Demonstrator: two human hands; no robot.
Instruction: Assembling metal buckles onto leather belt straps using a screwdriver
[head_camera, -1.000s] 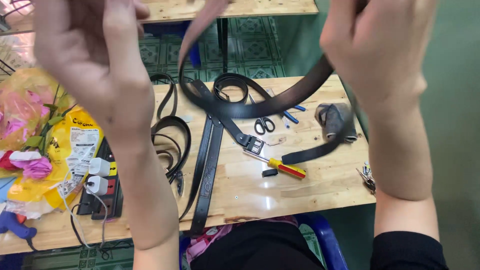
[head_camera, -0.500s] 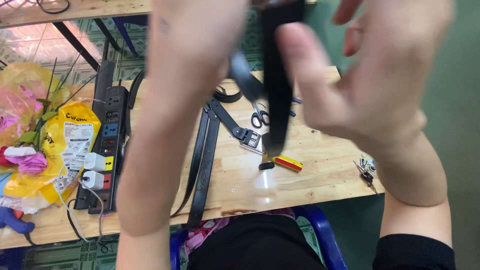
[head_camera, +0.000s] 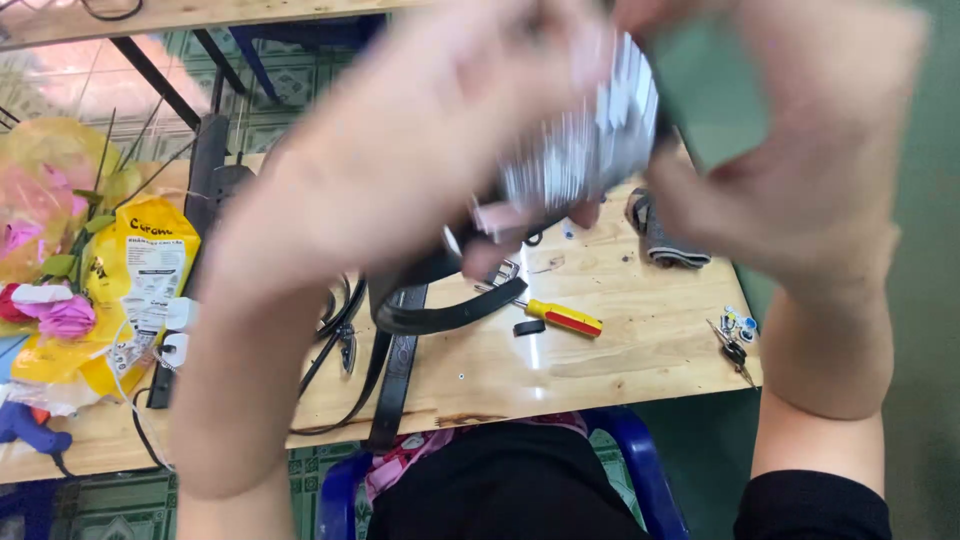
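1. The left hand (head_camera: 400, 140) and the right hand (head_camera: 800, 140) are raised close to the camera, above a wooden table (head_camera: 620, 370) of pale, smooth planks. Both hands are very blurred.
2. Between the hands there is a silver metal belt buckle (head_camera: 590, 150), rectangular, with a ribbed or striped surface that shines. It is blurred too.
3. A black leather belt (head_camera: 450, 310) hangs down from the buckle and curls in a loop just over the table. Its surface is smooth and a little glossy.
4. The left hand covers the buckle from the left side. Its fingers look curled around the belt end, but how tightly they press I cannot tell.
5. The right hand is on the right edge of the buckle, fingers bent toward it. If they pinch the metal or only touch it, the blur hides.
6. On the table under the loop lies a screwdriver (head_camera: 560, 317) with a yellow and red plastic handle.
7. Other flat black belt straps (head_camera: 398, 385) lie on the wood and reach over its near edge.
8. A yellow plastic bag (head_camera: 140, 290) lies at the left, and a small bunch of keys (head_camera: 735, 340) near the right edge.
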